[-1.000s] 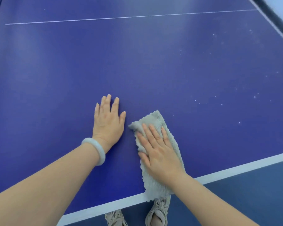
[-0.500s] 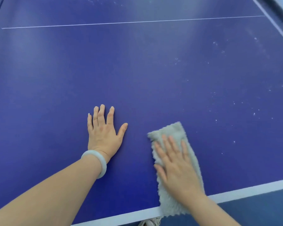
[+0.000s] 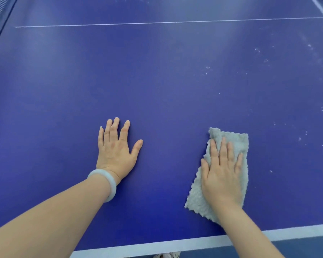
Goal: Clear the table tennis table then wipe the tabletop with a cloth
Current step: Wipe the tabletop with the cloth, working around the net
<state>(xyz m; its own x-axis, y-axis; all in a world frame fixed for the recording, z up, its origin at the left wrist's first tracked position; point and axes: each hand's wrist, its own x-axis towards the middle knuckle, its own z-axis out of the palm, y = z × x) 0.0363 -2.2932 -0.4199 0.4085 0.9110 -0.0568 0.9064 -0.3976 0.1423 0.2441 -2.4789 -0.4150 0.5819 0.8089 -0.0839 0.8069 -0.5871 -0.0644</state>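
Head view, looking down on a blue table tennis counter (image 3: 157,81). At lower right, the right hand (image 3: 221,174) lies open and flat, pressing a grey cloth (image 3: 239,144) onto the surface near the white edge line (image 3: 157,246). At lower centre, the left hand (image 3: 116,148) rests open, fingers spread, holding nothing. White specks (image 3: 299,139) dot the right side; even pressure and overlapping strokes toward them would likely clean best.

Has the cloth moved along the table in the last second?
Yes. The cloth, under the right hand, has slid to the person's right: it was beside the planted left hand and now a wide strip of blue tabletop separates them.
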